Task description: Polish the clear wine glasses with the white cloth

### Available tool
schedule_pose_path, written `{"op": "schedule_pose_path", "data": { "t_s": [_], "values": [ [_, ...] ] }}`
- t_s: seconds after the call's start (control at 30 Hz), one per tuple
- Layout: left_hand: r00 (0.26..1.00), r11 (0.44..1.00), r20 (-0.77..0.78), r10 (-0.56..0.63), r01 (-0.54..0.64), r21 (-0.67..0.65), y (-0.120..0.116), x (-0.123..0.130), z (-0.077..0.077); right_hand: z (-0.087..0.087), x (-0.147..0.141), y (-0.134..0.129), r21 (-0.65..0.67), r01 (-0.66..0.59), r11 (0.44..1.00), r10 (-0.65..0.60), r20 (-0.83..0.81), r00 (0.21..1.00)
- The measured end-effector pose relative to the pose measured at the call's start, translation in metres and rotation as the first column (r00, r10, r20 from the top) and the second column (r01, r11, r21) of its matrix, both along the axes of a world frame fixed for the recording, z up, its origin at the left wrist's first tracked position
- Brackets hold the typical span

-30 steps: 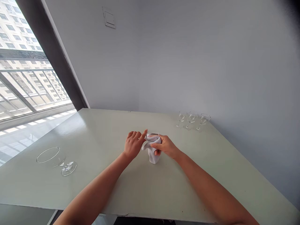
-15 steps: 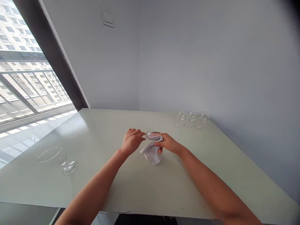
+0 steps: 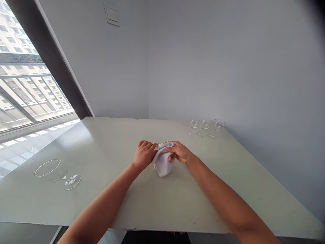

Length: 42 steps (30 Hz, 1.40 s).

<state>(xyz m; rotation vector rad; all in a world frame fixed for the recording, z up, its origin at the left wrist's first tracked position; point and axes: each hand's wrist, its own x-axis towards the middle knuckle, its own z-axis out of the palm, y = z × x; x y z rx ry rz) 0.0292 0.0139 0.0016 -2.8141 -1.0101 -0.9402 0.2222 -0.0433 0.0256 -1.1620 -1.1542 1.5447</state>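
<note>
left hand [image 3: 145, 155]: grip is closed, fingers curled over and thumb tucked below, taking the held glass at its stem-and-foot end; the exact finger contact is partly hidden.
right hand [image 3: 179, 152]: grip is closed on the white cloth [image 3: 164, 164], thumb pressed on top, other fingers bent beneath, cloth pinched between them.
held glass [image 3: 161, 145]: raised between the two hands over the middle of the counter [image 3: 122, 134], tipped on its side, stem end toward the left hand, bowl toward the right.
white cloth: bunched against the bowl, a loose fold hanging below both hands; whether its lower tip touches the surface cannot be told.
lone glass [image 3: 63, 176]: on the counter at the left, well apart from the hands, rim outward, round foot nearer the person; clear and stemmed.
three glasses [image 3: 205, 124]: upright in a close row at the far right of the counter, near the wall [image 3: 228, 67], clear of both hands.
wall switch [image 3: 112, 14]: on the far wall, upper left.
</note>
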Motion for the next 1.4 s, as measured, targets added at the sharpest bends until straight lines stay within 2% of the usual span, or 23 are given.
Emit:
{"op": "schedule_pose_path", "data": {
  "t_s": [0.07,0.13,0.2,0.27,0.3,0.33,0.37,0.4,0.5,0.57,0.67,0.77,0.8,0.87,0.9,0.93,0.97,1.03,1.1,1.17,1.23,1.33,1.4],
  "values": [
    [1.0,0.999,0.013,-0.008,0.009,-0.048,0.006,-0.004,-0.002,-0.002,-0.004,0.0,0.027,-0.018,0.999,0.018,-0.003,1.0],
    [0.997,0.955,0.034,-0.068,0.075,-0.288,0.012,-0.009,-0.001,0.002,-0.002,-0.003,0.091,-0.125,0.988,0.114,0.113,0.987],
    [0.972,0.737,0.074,-0.223,0.218,-0.64,0.015,-0.013,0.002,0.011,0.006,-0.007,0.097,-0.291,0.952,0.26,0.251,0.933],
    [0.913,0.383,0.172,-0.37,0.318,-0.867,0.015,-0.014,0.003,0.018,0.015,-0.01,0.052,-0.414,0.909,0.38,0.311,0.871],
    [0.887,0.255,0.215,-0.409,0.337,-0.907,0.014,-0.014,0.003,0.02,0.018,-0.01,0.036,-0.439,0.898,0.407,0.316,0.857],
    [0.878,0.209,0.234,-0.417,0.343,-0.916,0.013,-0.013,0.003,0.021,0.02,-0.01,0.031,-0.439,0.898,0.408,0.314,0.857],
    [0.892,0.257,0.229,-0.389,0.344,-0.903,0.012,-0.011,0.003,0.02,0.021,-0.009,0.034,-0.414,0.909,0.385,0.309,0.87],
    [0.92,0.383,0.205,-0.333,0.331,-0.862,0.01,-0.009,0.003,0.017,0.021,-0.007,0.042,-0.369,0.928,0.341,0.297,0.892],
    [0.986,0.876,0.131,-0.105,0.155,-0.458,0.004,-0.003,0.002,0.005,0.013,0.0,0.067,-0.172,0.983,0.159,0.162,0.974],
    [0.993,0.991,0.113,-0.034,0.048,-0.121,0.001,-0.001,0.002,-0.003,0.004,0.003,0.067,-0.051,0.996,0.05,0.02,0.999],
    [0.995,0.999,0.097,-0.01,0.007,0.036,0.002,-0.004,0.004,-0.005,-0.005,0.002,0.093,-0.029,0.995,0.034,-0.051,0.998],
    [0.995,0.967,0.092,-0.031,0.054,-0.249,0.005,-0.009,0.009,0.006,0.0,-0.005,0.159,-0.151,0.976,0.13,0.134,0.982],
    [0.993,0.902,0.087,-0.085,0.114,-0.417,0.006,-0.01,0.01,0.01,0.005,-0.007,0.161,-0.203,0.966,0.168,0.21,0.963],
    [0.965,0.657,0.107,-0.24,0.243,-0.714,0.007,-0.011,0.01,0.017,0.014,-0.01,0.138,-0.298,0.945,0.245,0.309,0.919],
    [0.945,0.536,0.128,-0.3,0.278,-0.797,0.008,-0.011,0.01,0.018,0.018,-0.01,0.124,-0.327,0.937,0.273,0.324,0.906],
    [0.937,0.477,0.143,-0.319,0.29,-0.83,0.007,-0.01,0.008,0.017,0.019,-0.01,0.118,-0.329,0.937,0.278,0.319,0.906],
    [0.947,0.506,0.145,-0.287,0.278,-0.817,0.007,-0.009,0.007,0.015,0.019,-0.008,0.122,-0.299,0.946,0.254,0.292,0.922],
    [0.984,0.75,0.133,-0.117,0.175,-0.637,0.005,-0.006,0.003,0.006,0.012,-0.004,0.12,-0.152,0.981,0.131,0.162,0.978],
    [0.989,0.96,0.145,0.024,0.018,-0.281,0.004,-0.006,0.001,-0.005,-0.001,0.0,0.059,0.023,0.998,-0.02,-0.048,0.999],
    [0.992,0.998,0.122,0.038,-0.042,0.036,0.005,-0.008,0.001,-0.015,-0.016,0.001,-0.013,0.113,0.993,-0.114,-0.225,0.968],
    [0.997,0.983,0.079,0.013,-0.028,0.183,0.007,-0.012,0.004,-0.02,-0.025,-0.001,-0.003,0.108,0.994,-0.105,-0.259,0.96],
    [0.998,0.987,0.067,-0.011,0.0,0.159,0.011,-0.016,0.008,-0.017,-0.023,-0.005,0.14,-0.023,0.99,0.019,0.031,0.999],
    [0.997,0.999,0.069,-0.032,0.031,0.019,0.012,-0.015,0.008,-0.01,-0.014,-0.006,0.247,-0.124,0.961,0.041,0.317,0.947]
  ]
}}
